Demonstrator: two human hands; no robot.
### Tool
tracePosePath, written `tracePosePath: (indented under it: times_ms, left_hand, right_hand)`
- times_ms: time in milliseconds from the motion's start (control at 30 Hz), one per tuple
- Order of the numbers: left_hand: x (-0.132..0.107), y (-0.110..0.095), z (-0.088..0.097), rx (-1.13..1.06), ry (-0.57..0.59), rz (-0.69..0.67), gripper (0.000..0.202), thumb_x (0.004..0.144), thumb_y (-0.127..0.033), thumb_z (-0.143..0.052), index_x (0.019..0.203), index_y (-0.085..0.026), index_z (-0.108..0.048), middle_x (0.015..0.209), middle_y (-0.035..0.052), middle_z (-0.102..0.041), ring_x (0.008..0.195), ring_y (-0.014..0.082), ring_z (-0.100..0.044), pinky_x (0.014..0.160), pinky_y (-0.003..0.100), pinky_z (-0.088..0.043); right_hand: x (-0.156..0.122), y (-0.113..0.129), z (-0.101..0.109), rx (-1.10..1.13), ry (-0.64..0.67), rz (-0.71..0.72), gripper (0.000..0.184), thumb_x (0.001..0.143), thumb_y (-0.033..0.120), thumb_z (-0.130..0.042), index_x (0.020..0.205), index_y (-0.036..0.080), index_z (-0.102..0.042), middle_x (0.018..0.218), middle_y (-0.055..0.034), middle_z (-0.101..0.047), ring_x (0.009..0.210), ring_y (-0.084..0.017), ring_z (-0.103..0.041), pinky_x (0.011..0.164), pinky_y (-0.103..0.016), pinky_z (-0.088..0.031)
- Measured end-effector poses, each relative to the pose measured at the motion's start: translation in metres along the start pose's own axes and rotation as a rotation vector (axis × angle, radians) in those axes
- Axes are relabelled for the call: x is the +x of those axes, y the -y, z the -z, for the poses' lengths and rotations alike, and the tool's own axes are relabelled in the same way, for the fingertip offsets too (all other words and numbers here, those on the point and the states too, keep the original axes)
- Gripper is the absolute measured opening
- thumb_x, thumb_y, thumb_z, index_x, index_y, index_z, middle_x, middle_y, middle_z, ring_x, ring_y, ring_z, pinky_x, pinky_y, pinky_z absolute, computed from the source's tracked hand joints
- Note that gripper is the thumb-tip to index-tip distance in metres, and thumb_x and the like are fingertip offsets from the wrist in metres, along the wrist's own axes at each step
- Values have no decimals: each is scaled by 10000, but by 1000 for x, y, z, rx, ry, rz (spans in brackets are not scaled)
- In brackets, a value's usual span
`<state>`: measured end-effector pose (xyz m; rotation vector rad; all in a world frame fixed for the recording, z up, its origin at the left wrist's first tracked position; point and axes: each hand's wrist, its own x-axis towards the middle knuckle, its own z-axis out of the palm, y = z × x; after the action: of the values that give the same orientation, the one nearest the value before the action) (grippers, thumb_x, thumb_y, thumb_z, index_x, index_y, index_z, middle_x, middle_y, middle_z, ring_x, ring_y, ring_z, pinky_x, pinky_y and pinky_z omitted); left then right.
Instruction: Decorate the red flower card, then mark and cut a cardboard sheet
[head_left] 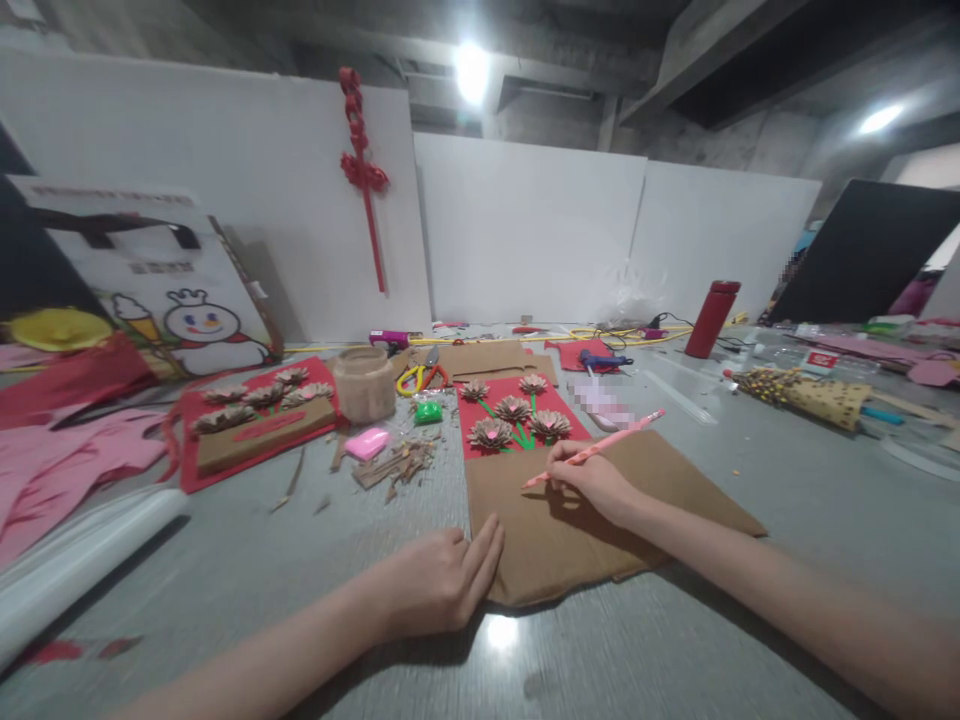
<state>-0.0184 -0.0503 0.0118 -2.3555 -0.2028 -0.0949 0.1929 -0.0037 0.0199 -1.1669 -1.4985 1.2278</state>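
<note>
A sheet of brown cardboard (637, 500) lies flat on the grey table in front of me. My right hand (592, 480) pinches a pink pencil (619, 433) above it. The pencil's tip points left and down at the cardboard's upper left part; I cannot tell whether it touches. At the sheet's lower left edge, my left hand (454, 575) holds the corner with its fingers pressed together on top, its thumb hidden. Behind the cardboard's top edge lies a red card (472, 430) bearing several brown paper-like flowers (514, 408) with pink centres and green stems.
Left of the red card are cardboard scraps (397, 465), a pink clay pack (367, 443), a green pack (428, 412), scissors (411, 380) and a tape roll (365, 385). Another flower card (262, 400) stands farther left. A red bottle (711, 322) and a wrapped bouquet (810, 397) are at right.
</note>
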Motion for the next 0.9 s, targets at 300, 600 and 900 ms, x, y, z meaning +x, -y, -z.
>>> tracePosePath:
  times_ms: [300, 600, 900]
  left_hand:
    - [-1, 0, 1, -1, -24, 10, 331, 736, -24, -286, 968, 49, -511, 939, 276, -566, 553, 172, -583, 417, 263, -399]
    - [0, 0, 0, -14, -13, 17, 329, 731, -24, -295, 971, 53, -508, 941, 276, -566, 557, 179, -583, 418, 269, -393]
    - [-1, 0, 1, -22, -39, 30, 328, 730, -16, -289, 965, 50, -508, 935, 276, -568, 580, 175, -589, 429, 264, -399]
  right_hand:
    - [1, -10, -1, -17, 47, 26, 47, 598, 181, -524, 563, 161, -500, 487, 19, -503, 456, -78, -457, 419, -189, -325]
    - [0, -7, -2, 3, 49, 2, 70, 586, 149, -512, 536, 162, -465, 437, 45, -454, 393, -49, -400, 380, -169, -306]
    - [0, -8, -3, -24, 36, 27, 88, 577, 161, -525, 517, 165, -460, 440, 42, -467, 407, -59, -414, 384, -176, -319]
